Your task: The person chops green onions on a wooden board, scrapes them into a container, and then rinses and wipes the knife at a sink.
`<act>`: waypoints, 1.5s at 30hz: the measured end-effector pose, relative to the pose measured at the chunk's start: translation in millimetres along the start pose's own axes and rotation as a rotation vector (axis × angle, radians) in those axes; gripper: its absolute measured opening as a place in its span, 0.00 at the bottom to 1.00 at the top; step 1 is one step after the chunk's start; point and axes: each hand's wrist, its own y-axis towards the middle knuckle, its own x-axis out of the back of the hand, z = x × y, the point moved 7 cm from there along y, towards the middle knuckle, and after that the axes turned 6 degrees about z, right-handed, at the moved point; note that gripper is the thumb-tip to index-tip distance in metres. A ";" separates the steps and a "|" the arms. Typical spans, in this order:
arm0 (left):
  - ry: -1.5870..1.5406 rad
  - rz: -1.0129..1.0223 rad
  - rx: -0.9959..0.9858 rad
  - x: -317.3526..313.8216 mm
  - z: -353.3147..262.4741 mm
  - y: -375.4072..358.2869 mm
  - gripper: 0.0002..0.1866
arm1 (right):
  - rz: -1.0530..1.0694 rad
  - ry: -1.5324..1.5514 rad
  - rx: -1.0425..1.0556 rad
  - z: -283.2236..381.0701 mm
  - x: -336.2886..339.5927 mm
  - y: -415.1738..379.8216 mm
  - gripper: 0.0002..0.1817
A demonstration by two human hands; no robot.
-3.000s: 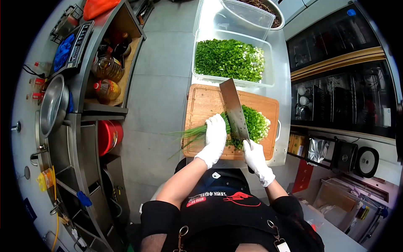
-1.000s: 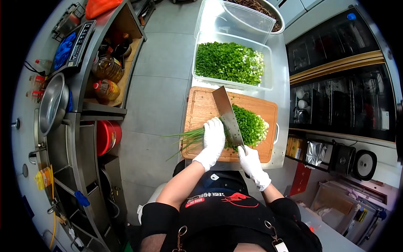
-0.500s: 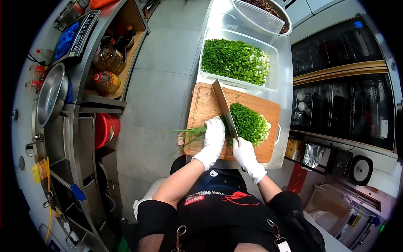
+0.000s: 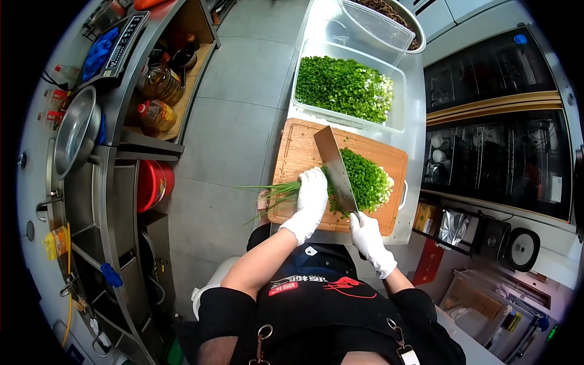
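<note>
My left hand (image 4: 312,199), in a white glove, presses a bunch of green onions (image 4: 278,196) onto the wooden cutting board (image 4: 296,143). Their long green tops hang over the board's left edge. In my gloved right hand (image 4: 368,238) is the handle of a cleaver (image 4: 337,167), whose broad blade stands tilted just right of my left fingers. Against the blade's right side lies a heap of chopped green onions (image 4: 365,180), dark green with pale pieces at the right. The blade hides part of the heap.
Beyond the board stands a clear plastic tub (image 4: 398,115) of chopped green onions, with a metal bowl (image 4: 418,27) of dark stuff farther back. At left are a shelf with oil bottles (image 4: 158,115), a red bucket (image 4: 152,185) and a metal basin (image 4: 76,134). Glass-fronted cabinets (image 4: 496,158) line the right.
My right hand has moved right and toward me with the cleaver, and its blade shows more of its flat side. My left hand stays almost in place on the green onions.
</note>
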 end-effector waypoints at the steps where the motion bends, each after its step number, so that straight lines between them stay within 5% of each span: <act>1: -0.001 0.000 0.001 -0.4 -0.2 0.8 0.26 | -0.014 -0.092 0.021 6.9 -0.4 -0.3 0.14; 7: 0.050 0.009 0.009 -2.6 -3.0 2.3 0.25 | -0.040 -0.214 0.029 18.3 -24.3 35.2 0.16; 9: -0.024 -0.040 0.011 1.5 0.9 -0.6 0.25 | -0.135 -0.066 0.158 22.0 -18.6 38.1 0.15; 12: -0.030 -0.013 0.016 4.6 2.6 -0.8 0.25 | 0.064 0.390 -0.139 -0.3 -13.4 28.3 0.16; 29: -0.007 -0.048 0.033 -1.8 -2.8 0.2 0.25 | 0.020 -0.145 -0.018 26.9 -26.5 30.0 0.17; 33: -0.054 -0.055 0.032 -0.1 2.7 -1.2 0.26 | -0.159 0.011 0.100 9.6 -21.8 31.6 0.17; 37: -0.139 -0.077 0.052 2.7 6.1 -1.8 0.25 | -0.035 0.279 -0.075 -18.8 -13.5 32.2 0.16; 45: -0.136 -0.079 0.055 7.5 0.2 9.6 0.26 | 0.065 0.324 -0.116 -1.7 0.6 7.0 0.16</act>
